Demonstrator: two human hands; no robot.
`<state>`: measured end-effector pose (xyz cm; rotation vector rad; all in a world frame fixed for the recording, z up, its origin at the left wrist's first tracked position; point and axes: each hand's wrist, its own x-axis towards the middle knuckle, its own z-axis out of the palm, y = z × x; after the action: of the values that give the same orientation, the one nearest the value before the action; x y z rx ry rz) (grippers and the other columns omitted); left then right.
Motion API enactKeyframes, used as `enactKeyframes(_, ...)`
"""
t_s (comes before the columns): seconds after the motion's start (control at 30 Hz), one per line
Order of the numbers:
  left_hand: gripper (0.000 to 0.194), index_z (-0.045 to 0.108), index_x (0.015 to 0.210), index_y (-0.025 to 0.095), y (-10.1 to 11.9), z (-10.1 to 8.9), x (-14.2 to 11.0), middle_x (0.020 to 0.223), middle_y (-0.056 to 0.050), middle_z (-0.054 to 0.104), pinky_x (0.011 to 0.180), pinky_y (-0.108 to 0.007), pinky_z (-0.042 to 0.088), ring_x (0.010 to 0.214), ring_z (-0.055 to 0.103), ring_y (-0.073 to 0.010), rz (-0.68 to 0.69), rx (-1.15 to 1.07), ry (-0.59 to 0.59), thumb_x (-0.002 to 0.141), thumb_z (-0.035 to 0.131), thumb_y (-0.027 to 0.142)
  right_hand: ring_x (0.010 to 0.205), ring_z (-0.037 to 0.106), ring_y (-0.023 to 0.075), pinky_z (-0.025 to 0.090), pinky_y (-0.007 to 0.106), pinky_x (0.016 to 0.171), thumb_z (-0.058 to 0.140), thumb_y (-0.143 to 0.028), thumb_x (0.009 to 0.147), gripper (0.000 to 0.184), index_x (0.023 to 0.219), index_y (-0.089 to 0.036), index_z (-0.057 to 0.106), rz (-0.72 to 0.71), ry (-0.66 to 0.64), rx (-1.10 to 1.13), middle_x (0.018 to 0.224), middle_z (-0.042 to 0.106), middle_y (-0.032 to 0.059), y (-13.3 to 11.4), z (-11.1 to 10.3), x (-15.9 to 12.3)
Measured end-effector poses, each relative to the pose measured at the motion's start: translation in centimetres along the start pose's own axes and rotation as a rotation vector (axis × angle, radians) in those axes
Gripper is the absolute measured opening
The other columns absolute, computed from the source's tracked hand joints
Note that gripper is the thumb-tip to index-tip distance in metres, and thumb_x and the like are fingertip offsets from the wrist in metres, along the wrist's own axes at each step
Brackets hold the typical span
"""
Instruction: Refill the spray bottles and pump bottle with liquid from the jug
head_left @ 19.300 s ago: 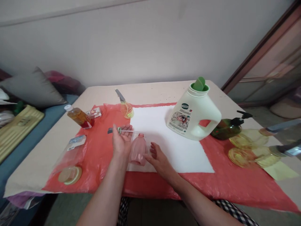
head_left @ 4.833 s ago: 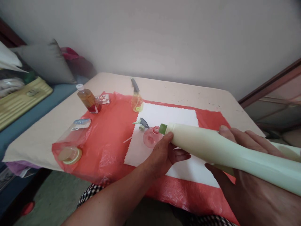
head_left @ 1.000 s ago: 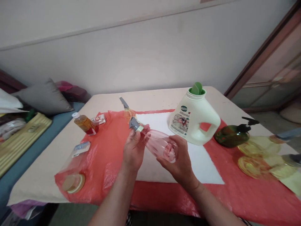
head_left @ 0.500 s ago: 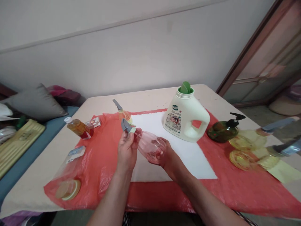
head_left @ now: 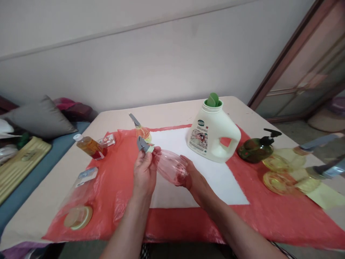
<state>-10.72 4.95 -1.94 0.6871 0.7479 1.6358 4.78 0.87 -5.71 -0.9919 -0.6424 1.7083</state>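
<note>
A clear pink spray bottle (head_left: pixel 170 166) is held tilted above the white sheet (head_left: pixel 215 172), neck pointing up and left. My left hand (head_left: pixel 144 172) is closed round its grey and pale green trigger head (head_left: pixel 143 145) at the neck. My right hand (head_left: pixel 194 178) cups the bottle's base from below, fingers wrapped round it. Both hands hover over the red plastic sheet (head_left: pixel 118 180) near the table's front.
A cream detergent jug (head_left: pixel 212 133) with an open green spout stands behind the hands. A green pump bottle (head_left: pixel 256 148) and yellow spray bottles (head_left: pixel 291 172) lie to the right. An amber bottle (head_left: pixel 88 145), a yellow sprayer (head_left: pixel 142 130) and a lid (head_left: pixel 78 217) sit left.
The hands and pink bottle stay nearly in place; my left hand has shifted slightly on the trigger head at the neck.
</note>
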Motion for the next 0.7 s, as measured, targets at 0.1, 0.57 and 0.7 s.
enactKeyframes(0.1,0.024,0.072,0.103,0.02,0.1,0.1,0.2,0.099,-0.005,0.074,0.094,-0.03,0.05,0.094,0.069,-0.015,0.031,-0.014,0.051,0.08,0.078,0.027,0.091,0.064,0.0157,0.056,0.033,0.077,0.077,-0.06,0.073,0.079,0.139,-0.035,0.042,-0.134,-0.003,-0.078,0.134,0.057,0.0053,-0.2,0.3,-0.6)
enactKeyframes(0.57,0.024,0.072,0.104,0.021,0.2,0.1,0.2,0.102,-0.004,0.074,0.1,-0.034,0.049,0.097,0.069,-0.0157,0.04,-0.033,0.078,0.08,0.078,0.024,0.068,0.065,0.0133,0.054,0.032,0.064,0.079,-0.058,0.069,0.076,0.133,-0.031,0.047,-0.009,-0.049,0.026,0.111,0.066,0.0035,-0.9,0.0,-0.2)
enactKeyframes(0.7,0.025,0.072,0.103,0.02,0.3,0.0,0.4,0.103,-0.006,0.075,0.1,-0.035,0.049,0.098,0.069,-0.0173,0.006,-0.024,0.09,0.079,0.079,0.026,0.057,0.061,0.0108,0.046,0.026,0.051,0.079,-0.053,0.071,0.062,0.121,-0.027,0.054,-0.049,-0.048,-0.082,0.098,0.067,0.0011,-1.6,-0.1,-0.4)
